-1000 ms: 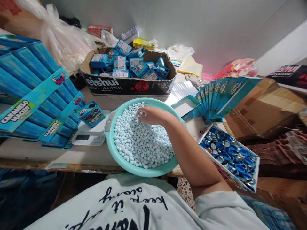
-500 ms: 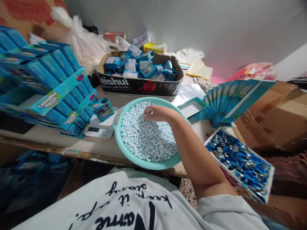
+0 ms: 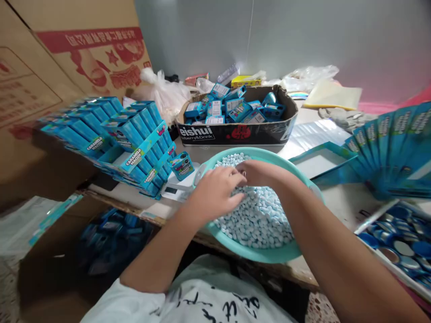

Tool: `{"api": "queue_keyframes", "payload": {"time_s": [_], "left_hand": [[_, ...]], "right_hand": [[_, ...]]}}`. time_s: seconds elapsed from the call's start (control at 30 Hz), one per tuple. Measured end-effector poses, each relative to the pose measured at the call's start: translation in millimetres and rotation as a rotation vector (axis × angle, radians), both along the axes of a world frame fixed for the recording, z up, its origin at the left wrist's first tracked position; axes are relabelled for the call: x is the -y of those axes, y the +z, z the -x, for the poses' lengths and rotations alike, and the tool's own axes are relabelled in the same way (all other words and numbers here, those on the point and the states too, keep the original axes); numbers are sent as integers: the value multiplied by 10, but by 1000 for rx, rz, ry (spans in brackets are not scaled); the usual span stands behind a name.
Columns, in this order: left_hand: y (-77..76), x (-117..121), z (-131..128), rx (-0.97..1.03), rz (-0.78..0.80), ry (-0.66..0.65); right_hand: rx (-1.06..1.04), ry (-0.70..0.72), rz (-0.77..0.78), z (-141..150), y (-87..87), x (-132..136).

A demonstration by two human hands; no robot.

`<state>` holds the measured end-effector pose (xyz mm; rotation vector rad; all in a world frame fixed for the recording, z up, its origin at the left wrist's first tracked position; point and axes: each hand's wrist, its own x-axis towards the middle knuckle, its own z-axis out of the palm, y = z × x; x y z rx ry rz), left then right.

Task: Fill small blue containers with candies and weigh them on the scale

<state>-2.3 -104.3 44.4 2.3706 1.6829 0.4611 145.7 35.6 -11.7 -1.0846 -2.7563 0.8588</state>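
Observation:
A turquoise basin (image 3: 256, 259) holds a heap of small pale-blue candies (image 3: 259, 220). My right hand (image 3: 256, 172) is over the back of the heap with curled fingers; anything in them is hidden. Beside it, my left hand (image 3: 218, 190) reaches over the basin's left side, fingertips close to or touching the right hand. Its thumb is spread away from its fingers, and no object shows in it. Left of the basin, a blue printed tin (image 3: 182, 166) stands on a white scale (image 3: 175, 192).
Stacked trays of blue tins (image 3: 134, 139) stand at left, before a large carton (image 3: 84, 58). Behind the basin is a black box (image 3: 232, 134) of loose tins. Folded blue display cards (image 3: 387, 143) and a tray of round lids (image 3: 400, 246) lie right. Below left, another carton holds blue tins (image 3: 111, 237).
My left hand has come into view and moved over the basin beside the right hand. The right hand stays over the candies. My view has swung left, showing more of the carton.

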Motion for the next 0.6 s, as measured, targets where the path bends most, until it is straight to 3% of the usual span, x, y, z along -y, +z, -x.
{"api": "queue_keyframes", "payload": {"time_s": [0.1,0.27,0.6], "left_hand": [[-257,0,-20,-83,103,-11],[-584,0,-34,-32,44,-26],[-652,-46,53,-24,-7,-235]], "right_hand": [[39,14,26,-21,-35,-50],[38,-34,10,-39,-31,-89],[13,-125,32,-18,56,-57]]}}
